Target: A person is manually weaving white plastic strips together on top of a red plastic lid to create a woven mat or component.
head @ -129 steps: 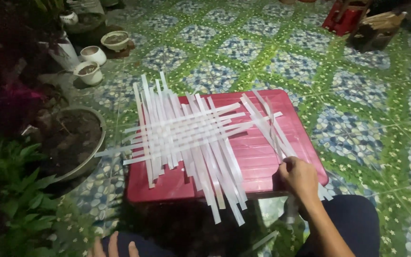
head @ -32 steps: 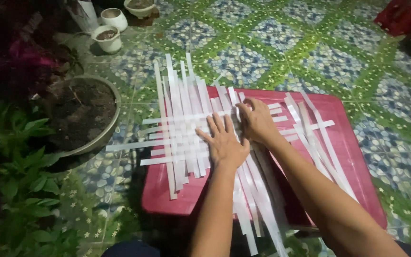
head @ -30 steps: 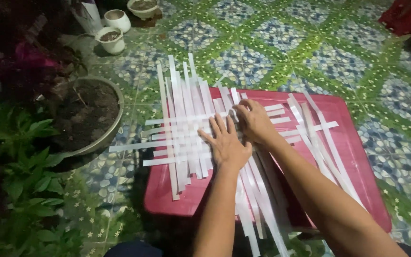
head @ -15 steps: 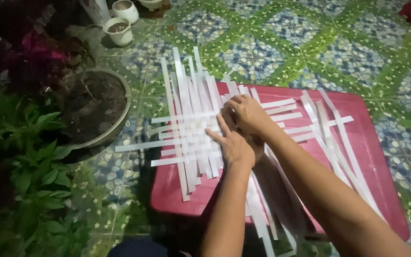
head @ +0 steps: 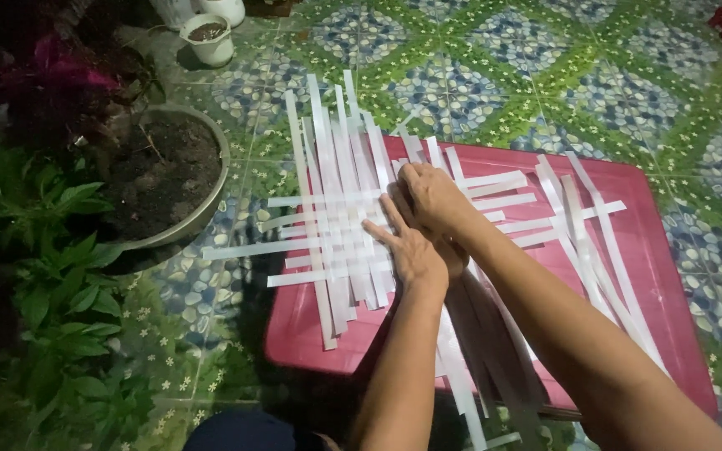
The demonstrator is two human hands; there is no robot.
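Several long white strips [head: 336, 217] lie crossed in a loose weave on a low red plastic table [head: 670, 250]. My left hand [head: 407, 246] lies flat on the woven strips, fingers spread and pointing left. My right hand [head: 432, 196] sits just above and partly over it, fingers curled down onto the strips near the weave's middle; whether it pinches one I cannot tell. A loose bundle of strips [head: 595, 242] lies on the table's right part, apart from both hands.
A wide pot of dark soil [head: 165, 179] stands left of the table on the patterned tile floor [head: 478, 92]. Green leafy plants [head: 52, 309] fill the lower left, a small white pot [head: 209, 38] stands at the top.
Both hands came onto the weave since the oldest frame. Over the last second they slid left across the strips, the right hand closing over the left; the view shifted slightly.
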